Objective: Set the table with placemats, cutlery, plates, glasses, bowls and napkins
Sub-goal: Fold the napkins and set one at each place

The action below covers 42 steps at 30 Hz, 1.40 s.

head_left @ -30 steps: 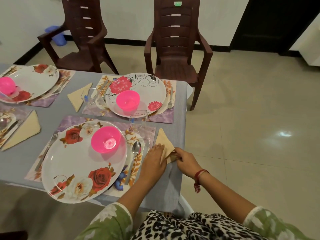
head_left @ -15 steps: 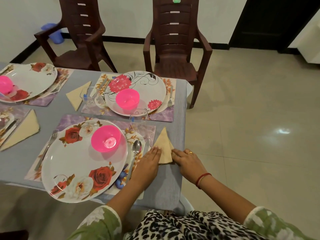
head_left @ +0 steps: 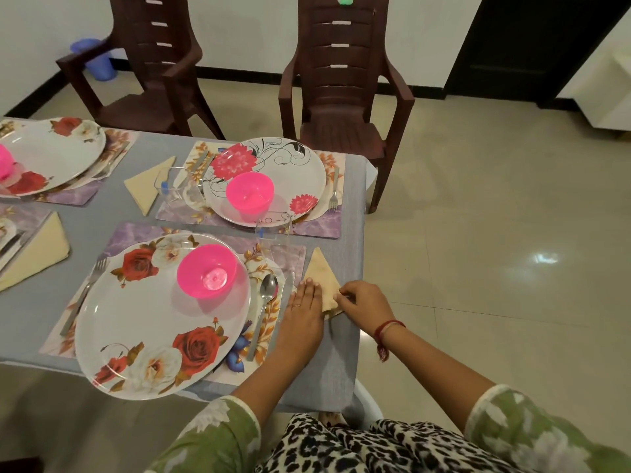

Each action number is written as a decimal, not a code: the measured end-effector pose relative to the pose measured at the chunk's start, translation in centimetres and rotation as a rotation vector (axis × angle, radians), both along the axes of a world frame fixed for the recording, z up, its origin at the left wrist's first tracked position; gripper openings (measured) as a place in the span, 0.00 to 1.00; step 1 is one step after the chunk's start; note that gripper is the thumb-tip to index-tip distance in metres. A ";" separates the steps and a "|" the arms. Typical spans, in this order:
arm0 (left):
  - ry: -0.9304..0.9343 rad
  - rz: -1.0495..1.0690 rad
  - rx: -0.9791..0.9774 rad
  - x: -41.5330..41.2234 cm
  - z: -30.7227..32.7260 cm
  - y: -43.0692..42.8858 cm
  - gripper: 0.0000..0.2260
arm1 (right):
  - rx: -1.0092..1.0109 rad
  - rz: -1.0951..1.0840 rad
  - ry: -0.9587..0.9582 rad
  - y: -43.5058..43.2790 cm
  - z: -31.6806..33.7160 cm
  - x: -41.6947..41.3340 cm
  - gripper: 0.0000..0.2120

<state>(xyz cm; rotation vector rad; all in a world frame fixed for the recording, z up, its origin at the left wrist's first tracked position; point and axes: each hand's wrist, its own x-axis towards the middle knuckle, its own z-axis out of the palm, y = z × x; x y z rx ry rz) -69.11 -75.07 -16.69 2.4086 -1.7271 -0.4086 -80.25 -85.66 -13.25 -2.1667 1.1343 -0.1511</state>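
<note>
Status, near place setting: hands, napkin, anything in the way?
Left hand flat on folded beige triangular napkin. Right hand pinches its right corner. Clear glass beside the tip, apart.

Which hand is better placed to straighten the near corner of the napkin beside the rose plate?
Right, probably. The right hand pinches the napkin at its near corner; the left hand lies flat, pinning its left edge.
</note>
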 end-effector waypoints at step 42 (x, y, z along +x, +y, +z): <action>-0.052 0.006 0.102 0.0 -1.2 7.3 0.41 | -0.404 0.476 0.456 -3.2 -2.4 5.0 0.50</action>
